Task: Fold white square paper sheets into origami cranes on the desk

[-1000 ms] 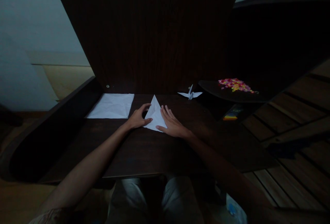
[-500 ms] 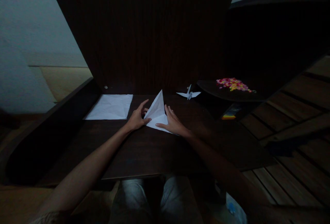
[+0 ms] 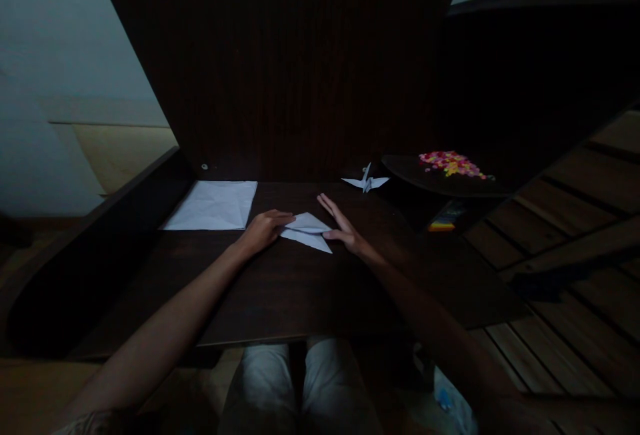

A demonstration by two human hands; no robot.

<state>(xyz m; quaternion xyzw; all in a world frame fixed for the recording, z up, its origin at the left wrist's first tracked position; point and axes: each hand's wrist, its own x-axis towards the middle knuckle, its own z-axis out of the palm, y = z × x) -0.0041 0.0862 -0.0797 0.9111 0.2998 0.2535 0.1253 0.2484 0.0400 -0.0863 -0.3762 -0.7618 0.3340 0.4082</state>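
A partly folded sheet of white paper [image 3: 307, 224] lies on the dark desk between my hands, one pointed corner toward me. My left hand [image 3: 265, 229] is closed at the paper's left corner, its fingers pressed together over it. My right hand [image 3: 345, 229] is open at the right side, thumb against the paper's edge and the other fingers stretched out above the desk. A finished white paper crane [image 3: 367, 183] stands behind my right hand. To the left of my left hand lies a creased white paper stack [image 3: 215, 205].
Several small pink, red and yellow pieces [image 3: 454, 163] are heaped on a raised shelf [image 3: 400, 169] at right. A dark side panel [image 3: 95, 255] bounds the desk at left, and a tall dark back panel [image 3: 280, 68] rises behind it.
The paper's raised point has come down, so the sheet now lies flatter. My left hand's fingers have closed over the left corner; my right hand's fingers have stretched away from the sheet.
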